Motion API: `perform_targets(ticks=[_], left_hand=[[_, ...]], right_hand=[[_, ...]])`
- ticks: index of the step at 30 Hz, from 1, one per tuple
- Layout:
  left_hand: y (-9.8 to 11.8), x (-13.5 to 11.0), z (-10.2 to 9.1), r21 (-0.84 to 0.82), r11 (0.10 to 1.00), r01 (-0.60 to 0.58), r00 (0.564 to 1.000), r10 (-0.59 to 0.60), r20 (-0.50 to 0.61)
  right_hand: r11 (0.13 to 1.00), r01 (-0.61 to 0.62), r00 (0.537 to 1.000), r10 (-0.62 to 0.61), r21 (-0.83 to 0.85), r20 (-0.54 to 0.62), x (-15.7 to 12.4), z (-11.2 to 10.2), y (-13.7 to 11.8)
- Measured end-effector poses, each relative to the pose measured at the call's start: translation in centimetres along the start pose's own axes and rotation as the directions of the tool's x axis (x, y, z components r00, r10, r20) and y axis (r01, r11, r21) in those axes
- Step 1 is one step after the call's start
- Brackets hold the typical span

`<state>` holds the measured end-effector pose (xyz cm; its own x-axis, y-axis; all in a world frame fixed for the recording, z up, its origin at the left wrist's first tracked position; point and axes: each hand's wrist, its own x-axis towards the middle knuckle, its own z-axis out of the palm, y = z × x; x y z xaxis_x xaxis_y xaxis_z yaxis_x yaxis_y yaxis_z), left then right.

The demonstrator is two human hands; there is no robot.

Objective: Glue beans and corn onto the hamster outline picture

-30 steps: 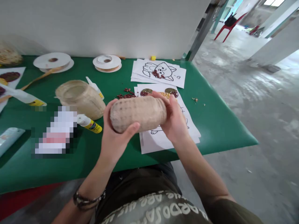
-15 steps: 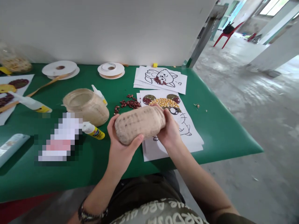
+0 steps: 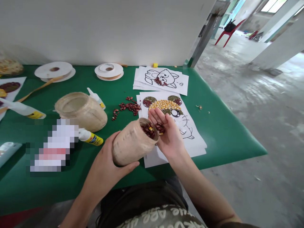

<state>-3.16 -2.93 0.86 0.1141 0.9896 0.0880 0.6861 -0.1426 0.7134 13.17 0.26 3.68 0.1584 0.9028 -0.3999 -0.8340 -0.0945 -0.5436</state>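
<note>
My left hand is wrapped round a twine-covered jar, tilted with its mouth toward the right. Dark red beans and a few yellow bits show inside the mouth. Just under the rim is my right hand, palm up and cupped, with a small heap of red beans in it. Below that hand lies a sheet with an animal drawing, partly covered with yellow corn kernels and darker seeds. A loose pile of red beans rests on the green table left of the sheet.
A second jar lies on its side at left, near glue bottles. Two ribbon spools and a stack with a fox drawing are along the wall. A blurred-out object lies front left. The table edge is at right.
The jar's mouth has swung into view and tips over my right palm. My right hand has let go of the jar's mouth end, turned palm up and now has beans in it.
</note>
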Motion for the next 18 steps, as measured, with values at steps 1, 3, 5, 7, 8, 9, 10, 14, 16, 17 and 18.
perform_targets(ticks=[1, 3, 5, 7, 8, 9, 10, 14, 16, 17, 18], left_hand=[[-0.2, 0.0, -0.1, 0.041, 0.999, -0.033, 0.999, 0.034, -0.015], [-0.2, -0.1, -0.2, 0.081, 0.995, -0.065, 0.996, 0.069, -0.053], [-0.1, -0.2, -0.2, 0.069, 0.997, -0.045, 0.995, 0.051, -0.091], [0.0, -0.3, 0.0, 0.026, 1.000, -0.011, 0.992, 0.014, -0.122], [0.1, -0.4, 0.2, -0.013, 1.000, 0.008, 0.990, -0.010, -0.141], [0.1, -0.4, 0.4, -0.062, 0.998, 0.028, 0.986, -0.037, -0.162], [0.1, -0.4, 0.7, -0.119, 0.992, 0.051, 0.980, -0.072, -0.186], [-0.2, -0.6, 2.1, -0.297, 0.948, 0.117, 0.947, -0.196, -0.253], [-0.6, -0.8, 2.4, -0.268, 0.960, 0.077, 0.952, -0.151, -0.266], [-0.9, -0.9, 2.3, -0.224, 0.974, 0.042, 0.958, -0.103, -0.266], [-1.1, -1.1, 2.2, -0.170, 0.985, 0.008, 0.964, -0.052, -0.260]], right_hand=[[1.000, -0.006, 1.000, 0.006, 0.015, 0.029, -0.1, 0.1, 0.1], [0.998, -0.030, 0.997, 0.027, 0.048, 0.066, -0.1, 0.3, 0.3], [0.995, -0.063, 0.996, 0.058, 0.078, 0.067, 0.0, 0.6, 0.4], [0.991, -0.093, 0.995, 0.088, 0.099, 0.056, 0.1, 0.8, 0.4], [0.989, -0.102, 0.994, 0.097, 0.107, 0.052, 0.2, 0.8, 0.3], [0.988, -0.107, 0.994, 0.101, 0.113, 0.052, 0.3, 0.9, 0.2], [0.988, -0.107, 0.993, 0.102, 0.116, 0.052, 0.4, 0.9, 0.0], [0.992, -0.072, 0.996, 0.067, 0.102, 0.056, 0.7, 0.8, -0.7], [0.994, -0.058, 0.997, 0.052, 0.096, 0.058, 0.9, 0.8, -0.8], [0.994, -0.055, 0.997, 0.050, 0.097, 0.054, 0.9, 0.9, -0.8], [0.993, -0.058, 0.997, 0.053, 0.100, 0.048, 1.0, 1.0, -0.8]])
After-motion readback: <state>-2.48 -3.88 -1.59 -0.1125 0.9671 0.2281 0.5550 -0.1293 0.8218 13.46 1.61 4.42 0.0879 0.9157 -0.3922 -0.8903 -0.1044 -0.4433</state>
